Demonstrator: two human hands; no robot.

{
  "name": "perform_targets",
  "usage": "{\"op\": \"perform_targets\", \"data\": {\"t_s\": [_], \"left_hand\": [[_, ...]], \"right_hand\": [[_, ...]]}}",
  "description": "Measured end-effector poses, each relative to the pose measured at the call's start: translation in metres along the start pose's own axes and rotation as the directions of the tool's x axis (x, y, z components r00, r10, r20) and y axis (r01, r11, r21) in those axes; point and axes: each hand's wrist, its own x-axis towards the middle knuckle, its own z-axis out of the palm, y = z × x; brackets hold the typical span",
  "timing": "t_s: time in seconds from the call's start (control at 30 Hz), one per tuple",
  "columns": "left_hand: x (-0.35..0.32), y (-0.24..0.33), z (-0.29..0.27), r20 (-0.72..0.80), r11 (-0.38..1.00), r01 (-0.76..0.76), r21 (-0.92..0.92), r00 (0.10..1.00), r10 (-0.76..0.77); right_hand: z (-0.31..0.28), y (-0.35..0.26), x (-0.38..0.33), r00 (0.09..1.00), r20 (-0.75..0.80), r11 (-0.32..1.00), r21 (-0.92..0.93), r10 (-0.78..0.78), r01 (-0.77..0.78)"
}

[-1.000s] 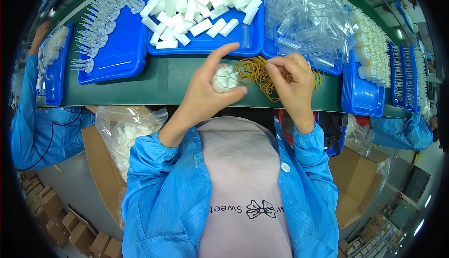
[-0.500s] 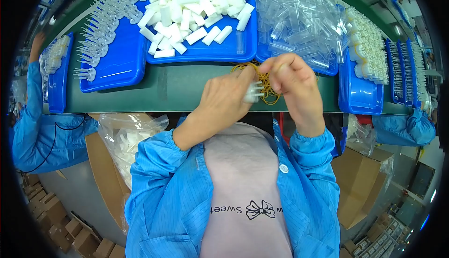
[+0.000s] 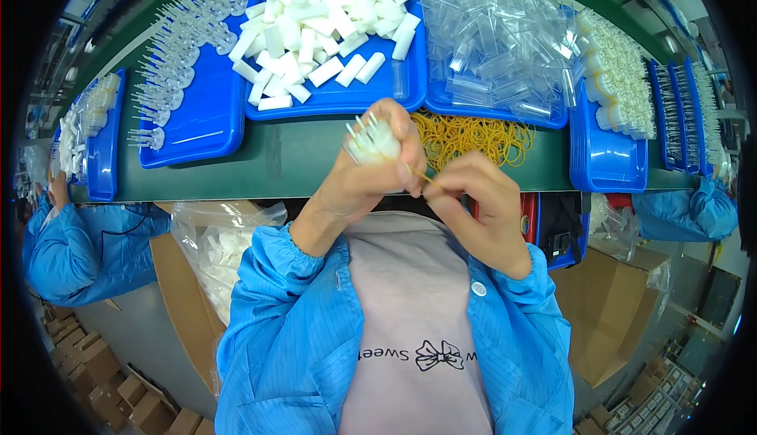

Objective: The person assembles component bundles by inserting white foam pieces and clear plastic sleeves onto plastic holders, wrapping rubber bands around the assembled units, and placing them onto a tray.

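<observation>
My left hand [image 3: 347, 186] is closed around a small bundle of whitish pieces [image 3: 374, 145] with thin clear prongs pointing up and away. A yellow rubber band [image 3: 426, 177] stretches from the bundle toward my right hand [image 3: 482, 202], whose thumb and fingers pinch its end. Just beyond my hands, a heap of yellow rubber bands [image 3: 473, 137] lies on the green table [image 3: 276, 159]. My fingers hide part of the bundle and how the band goes around it.
Blue trays hold white blocks [image 3: 323, 29], clear plastic sleeves [image 3: 497, 41] and clear pronged pieces [image 3: 169, 64]. At right, banded bundles [image 3: 619, 72] fill a blue tray [image 3: 615, 163]. Open cartons [image 3: 607, 309] flank me below the table edge. A co-worker's blue sleeve [image 3: 71, 253] shows at left.
My left hand has turned, bringing the prongs upward. My right hand has come down toward me from above the rubber-band heap, with a band now stretched between the hands.
</observation>
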Motion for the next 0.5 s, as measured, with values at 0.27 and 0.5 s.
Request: {"op": "perform_targets", "data": {"t_s": [0.27,0.5], "left_hand": [[-0.005,0.037,0.015,0.327,0.870,0.254,0.423,0.852,-0.408],[0.012,0.052,0.017,-0.072,0.454,0.376,0.808,0.828,-0.557]], "right_hand": [[-0.039,-0.013,0.056,0.940,0.309,0.366,0.866,0.143,-0.340],[-0.020,-0.019,0.107,0.791,0.587,0.833,0.342,0.172,-0.435]]}}
